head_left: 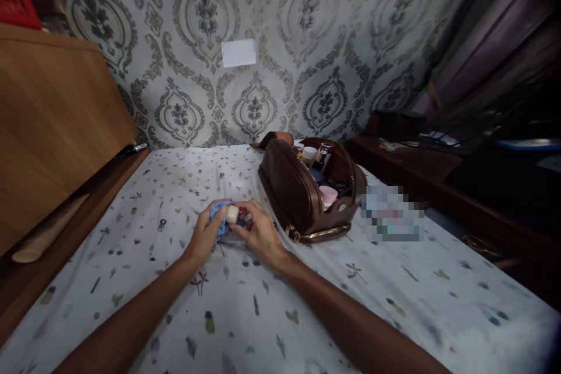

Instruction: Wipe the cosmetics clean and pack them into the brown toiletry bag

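Small pale jar [232, 214]: we see it between the two hands, above the printed sheet [175, 175] and just left of the brown bag [287, 181]; we judge it light and stiff, with a smooth, glossy wall that could slip; whether it is glass or plastic we cannot tell, so we treat it as breakable.
Best hold: we favour the sides, thumb against fingers, with a light squeeze; the cloth should add grip.
Blue cloth [215, 210]: soft, thin-looking and bunched against the jar's left side; we expect it to fold easily under the fingers.
Left hand [202, 235]: closed around the bunched cloth, thumb laid along it beside the jar; we see little gap there.
Right hand [264, 236]: fingers curled, thumb and forefinger parted at the jar's right side; whether they press on it or only hover close, we cannot tell.
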A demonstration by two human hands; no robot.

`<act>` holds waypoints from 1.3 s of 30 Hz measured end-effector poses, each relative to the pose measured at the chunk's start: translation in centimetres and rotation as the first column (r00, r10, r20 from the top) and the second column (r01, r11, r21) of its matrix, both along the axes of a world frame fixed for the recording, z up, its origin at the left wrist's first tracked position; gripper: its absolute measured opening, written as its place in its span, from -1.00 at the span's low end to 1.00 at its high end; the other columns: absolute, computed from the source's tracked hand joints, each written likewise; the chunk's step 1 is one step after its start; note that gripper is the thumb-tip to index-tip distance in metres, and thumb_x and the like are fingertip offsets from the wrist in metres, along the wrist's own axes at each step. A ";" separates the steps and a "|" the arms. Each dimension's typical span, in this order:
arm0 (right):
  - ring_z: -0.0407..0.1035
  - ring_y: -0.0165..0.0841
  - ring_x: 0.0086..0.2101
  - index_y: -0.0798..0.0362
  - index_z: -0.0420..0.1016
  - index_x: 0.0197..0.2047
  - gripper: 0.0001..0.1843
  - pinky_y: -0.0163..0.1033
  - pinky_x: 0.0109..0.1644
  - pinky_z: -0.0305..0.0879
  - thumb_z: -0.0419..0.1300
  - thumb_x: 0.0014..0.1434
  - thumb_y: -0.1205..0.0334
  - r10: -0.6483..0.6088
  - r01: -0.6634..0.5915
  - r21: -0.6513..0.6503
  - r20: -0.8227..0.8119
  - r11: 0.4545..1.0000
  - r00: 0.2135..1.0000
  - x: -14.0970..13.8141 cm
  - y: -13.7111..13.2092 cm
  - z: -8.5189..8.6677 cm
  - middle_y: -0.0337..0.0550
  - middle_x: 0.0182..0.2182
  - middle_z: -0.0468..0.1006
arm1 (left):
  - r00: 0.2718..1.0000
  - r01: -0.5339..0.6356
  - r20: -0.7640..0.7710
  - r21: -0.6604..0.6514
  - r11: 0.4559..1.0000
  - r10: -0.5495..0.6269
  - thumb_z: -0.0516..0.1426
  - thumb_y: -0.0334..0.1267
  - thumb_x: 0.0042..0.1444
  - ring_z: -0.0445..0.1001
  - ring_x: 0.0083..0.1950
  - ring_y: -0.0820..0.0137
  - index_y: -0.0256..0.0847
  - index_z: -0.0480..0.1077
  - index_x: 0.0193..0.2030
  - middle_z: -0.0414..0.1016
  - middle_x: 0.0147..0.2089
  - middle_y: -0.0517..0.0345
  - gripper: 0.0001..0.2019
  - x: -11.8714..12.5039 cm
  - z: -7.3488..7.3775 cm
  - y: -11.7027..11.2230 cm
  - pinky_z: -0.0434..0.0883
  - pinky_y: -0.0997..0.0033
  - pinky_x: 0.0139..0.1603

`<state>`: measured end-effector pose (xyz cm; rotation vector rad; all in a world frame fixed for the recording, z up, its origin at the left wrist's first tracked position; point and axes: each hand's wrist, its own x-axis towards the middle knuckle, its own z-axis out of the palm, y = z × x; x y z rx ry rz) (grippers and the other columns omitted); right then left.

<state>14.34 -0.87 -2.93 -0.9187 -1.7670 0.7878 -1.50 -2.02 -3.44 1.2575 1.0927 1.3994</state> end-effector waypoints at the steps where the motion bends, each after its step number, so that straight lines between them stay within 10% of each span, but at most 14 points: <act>1: 0.38 -0.26 -0.21 -0.04 0.48 -0.06 -0.66 -0.19 -0.16 0.35 0.30 0.06 0.32 0.004 -0.004 0.000 -0.002 1.000 1.000 0.0 0.0 0.0 -0.16 -0.22 0.47 | 1.000 -0.010 0.002 -0.014 1.000 0.010 0.20 0.12 0.15 0.52 -0.27 0.39 -0.24 0.51 0.00 0.60 -0.19 0.08 -0.53 0.0 0.0 0.1 0.45 0.50 -0.28; 28: 0.37 -0.32 -0.42 0.04 0.50 -0.32 -0.53 -0.26 -0.38 0.27 0.15 0.19 -0.24 -0.016 -0.022 -0.282 -0.129 0.959 0.992 0.2 0.9 -0.2 -0.22 -0.48 0.48 | 0.971 0.003 -0.235 0.152 0.988 0.033 0.22 -0.05 0.16 0.47 0.14 0.22 -0.17 0.48 0.09 0.55 0.09 0.01 -0.60 0.5 1.7 -1.2 0.32 0.34 0.22; 39: 0.39 -0.36 -0.38 0.00 0.49 -0.05 -0.57 -0.22 -0.22 0.37 0.34 0.05 -0.02 0.055 -0.119 -0.246 -0.252 0.962 0.966 -0.4 0.6 -0.6 -0.19 -0.28 0.53 | 0.992 0.021 -0.126 0.058 0.998 -0.013 0.17 0.14 0.16 0.46 -0.31 0.35 -0.23 0.48 -0.04 0.55 -0.22 0.07 -0.54 0.2 1.2 -0.5 0.45 0.44 -0.33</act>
